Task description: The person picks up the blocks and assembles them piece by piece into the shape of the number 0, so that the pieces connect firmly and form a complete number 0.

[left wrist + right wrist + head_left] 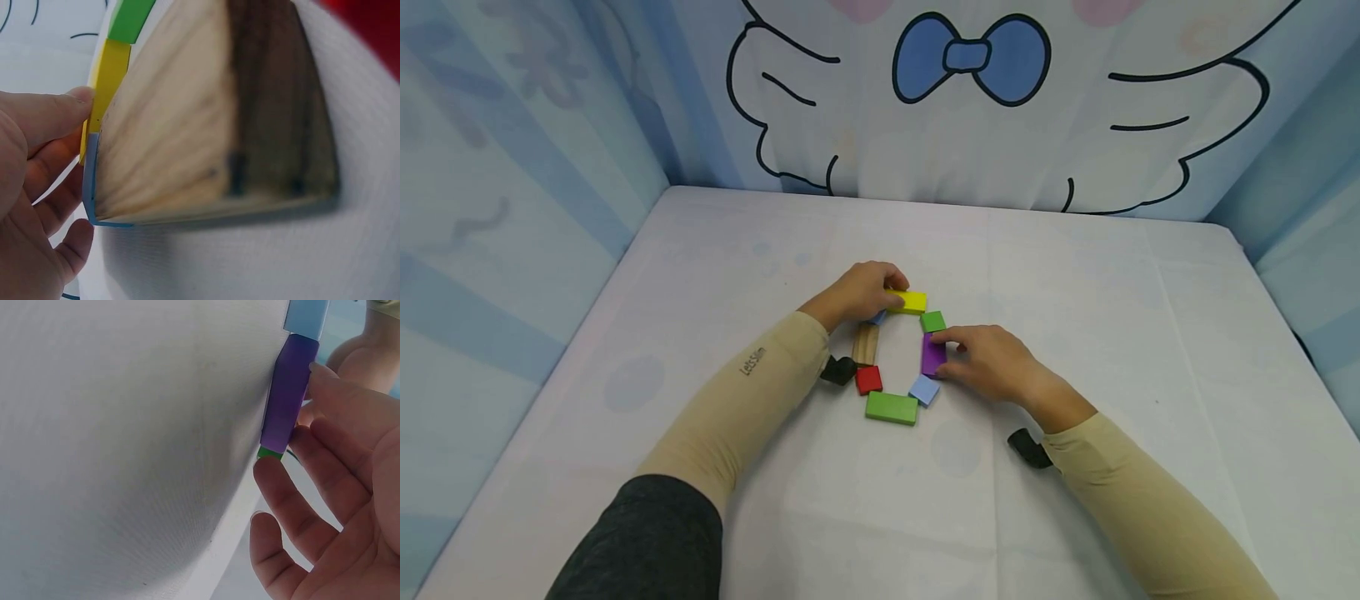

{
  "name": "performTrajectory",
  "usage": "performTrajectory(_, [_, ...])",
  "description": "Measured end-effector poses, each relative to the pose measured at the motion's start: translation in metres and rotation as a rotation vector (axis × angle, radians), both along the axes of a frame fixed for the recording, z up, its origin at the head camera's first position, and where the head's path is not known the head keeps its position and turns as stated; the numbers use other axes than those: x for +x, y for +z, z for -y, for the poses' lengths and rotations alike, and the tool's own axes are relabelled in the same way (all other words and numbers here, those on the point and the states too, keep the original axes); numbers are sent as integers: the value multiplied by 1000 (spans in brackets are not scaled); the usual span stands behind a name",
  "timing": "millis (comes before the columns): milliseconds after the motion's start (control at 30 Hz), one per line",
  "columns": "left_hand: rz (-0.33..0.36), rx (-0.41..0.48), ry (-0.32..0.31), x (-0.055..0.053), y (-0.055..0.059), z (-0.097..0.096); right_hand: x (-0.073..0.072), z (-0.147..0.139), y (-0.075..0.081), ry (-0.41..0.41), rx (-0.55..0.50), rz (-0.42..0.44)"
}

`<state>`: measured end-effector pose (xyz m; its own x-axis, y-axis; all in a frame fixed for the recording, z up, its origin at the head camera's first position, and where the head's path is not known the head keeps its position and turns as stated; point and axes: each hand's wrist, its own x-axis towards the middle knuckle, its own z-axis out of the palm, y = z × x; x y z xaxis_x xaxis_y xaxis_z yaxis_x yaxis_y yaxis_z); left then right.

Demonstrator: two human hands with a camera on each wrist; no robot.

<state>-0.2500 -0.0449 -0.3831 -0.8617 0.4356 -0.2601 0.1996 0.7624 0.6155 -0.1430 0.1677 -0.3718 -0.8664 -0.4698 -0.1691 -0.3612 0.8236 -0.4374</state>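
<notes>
1. White cloth covers the desk (1075, 275), walled on three sides by a pale blue cartoon backdrop (970, 100); the blocks lie in a small ring near its middle.
2. On the ring's left side, the wood block (865, 343) lies between a red block (868, 379) below it and a blue one (878, 317) above, mostly hidden under the left hand (861, 292).
3. That hand's fingers curl over the left end of the yellow block (911, 302) at the top of the ring, pinching it. To do this well, I judge it best to slide the yellow flat on the cloth so its neighbours are not knocked.
4. A small green block (933, 321) sits just right of the yellow, touching the purple block (933, 355) below it.
5. The right hand (992, 362) lies flat-fingered against the purple's outer side, pressing rather than gripping; gentle, even pressure should keep the ring's line true.
6. A light blue block (924, 389) and a long green block (891, 407) close the bottom.
7. Open cloth lies all round the ring; the desk's edges and walls are well apart from it, so both forearms have room.
</notes>
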Motion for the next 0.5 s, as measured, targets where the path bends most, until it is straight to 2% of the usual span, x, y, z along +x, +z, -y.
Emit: performTrajectory(500, [14, -5, -5, 1, 0, 0, 0, -1, 1, -4, -3, 2])
